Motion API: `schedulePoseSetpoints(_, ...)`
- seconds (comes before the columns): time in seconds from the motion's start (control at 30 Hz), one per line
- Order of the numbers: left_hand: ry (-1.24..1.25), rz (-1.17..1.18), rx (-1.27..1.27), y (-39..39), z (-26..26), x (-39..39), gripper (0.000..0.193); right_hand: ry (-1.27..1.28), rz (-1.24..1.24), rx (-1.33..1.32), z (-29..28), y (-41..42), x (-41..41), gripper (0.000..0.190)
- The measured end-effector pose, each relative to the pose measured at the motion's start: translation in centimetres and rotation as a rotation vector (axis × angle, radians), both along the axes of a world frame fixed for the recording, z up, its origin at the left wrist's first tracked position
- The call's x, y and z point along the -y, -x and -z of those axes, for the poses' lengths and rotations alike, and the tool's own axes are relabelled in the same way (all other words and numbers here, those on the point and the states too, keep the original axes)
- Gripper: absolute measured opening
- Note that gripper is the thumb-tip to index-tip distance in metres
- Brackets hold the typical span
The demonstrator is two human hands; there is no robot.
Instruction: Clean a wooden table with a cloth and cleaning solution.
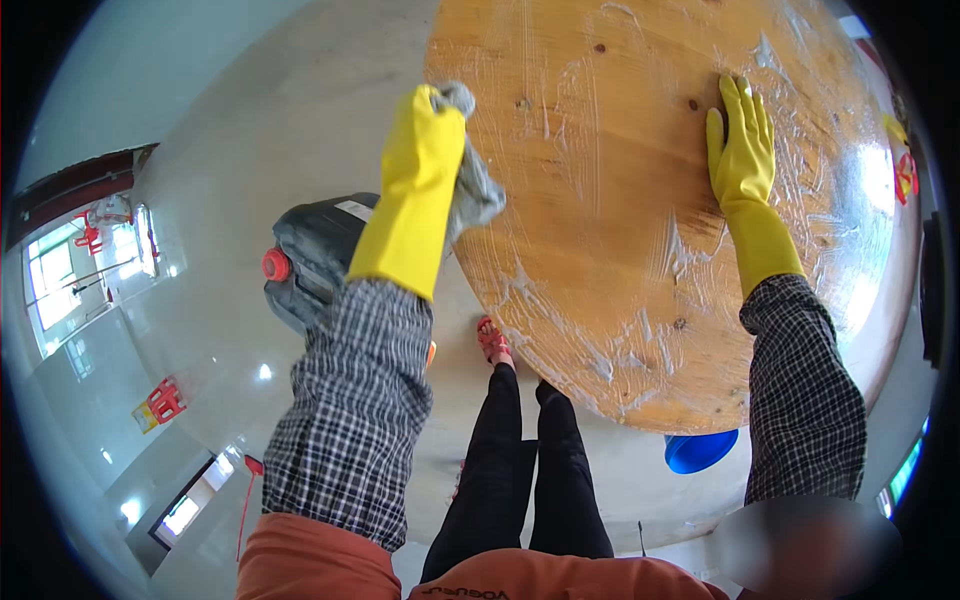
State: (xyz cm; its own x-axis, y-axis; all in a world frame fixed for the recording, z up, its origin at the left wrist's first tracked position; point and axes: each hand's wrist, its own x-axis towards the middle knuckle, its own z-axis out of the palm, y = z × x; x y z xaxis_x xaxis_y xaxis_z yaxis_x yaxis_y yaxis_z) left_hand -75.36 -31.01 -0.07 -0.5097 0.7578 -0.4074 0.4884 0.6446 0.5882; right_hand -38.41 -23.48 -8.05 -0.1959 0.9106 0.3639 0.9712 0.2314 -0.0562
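A round wooden tabletop (637, 225) with knots carries streaks of whitish foam. My left hand (429, 135), in a yellow rubber glove, is closed on a grey cloth (477, 187) at the tabletop's left edge; the cloth's loose end hangs below the fist. In a matching glove, my right hand (742, 146) lies flat on the wood towards the right, fingers extended, with no object seen in it. Foam streaks lie around that hand and along the near edge.
A dark plastic jerrycan (307, 262) with a red cap stands left of the table, partly behind my left forearm. A blue basin (701, 451) shows under the near edge. Red plastic stools (166, 400) and a red long-handled tool (253, 466) are farther left. My sandalled foot (493, 337) is beside the tabletop.
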Motion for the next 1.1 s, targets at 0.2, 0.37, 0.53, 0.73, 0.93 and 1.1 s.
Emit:
schedulePoseSetpoints(0.2,0.034,0.27,-0.041,-2.3,2.3,9.0,0.018,0.006,0.013,0.055,0.6,-2.4,0.3,0.051)
schedulePoseSetpoints(0.37,-0.172,0.406,-0.281,-0.6,4.9,9.0,0.022,0.011,0.02,0.031,0.5,-1.4,0.1,0.05)
schedulePoseSetpoints(0.53,0.12,0.185,-0.097,0.0,-4.4,-5.5,0.027,-0.005,0.003,-0.024,0.3,-0.3,0.0,0.05)
schedulePoseSetpoints(0.73,-0.041,0.448,-0.279,0.2,8.8,15.4,0.019,0.012,0.015,-0.022,-0.1,-0.1,0.4,0.049)
schedulePoseSetpoints(0.93,-0.223,0.35,-0.5,0.6,5.2,3.2,0.031,0.018,0.015,-0.008,0.1,-1.2,0.4,0.049)
schedulePoseSetpoints(1.1,-0.091,0.328,-0.295,3.2,2.9,-0.2,0.03,0.002,0.01,-0.048,-0.3,0.1,-0.1,0.049)
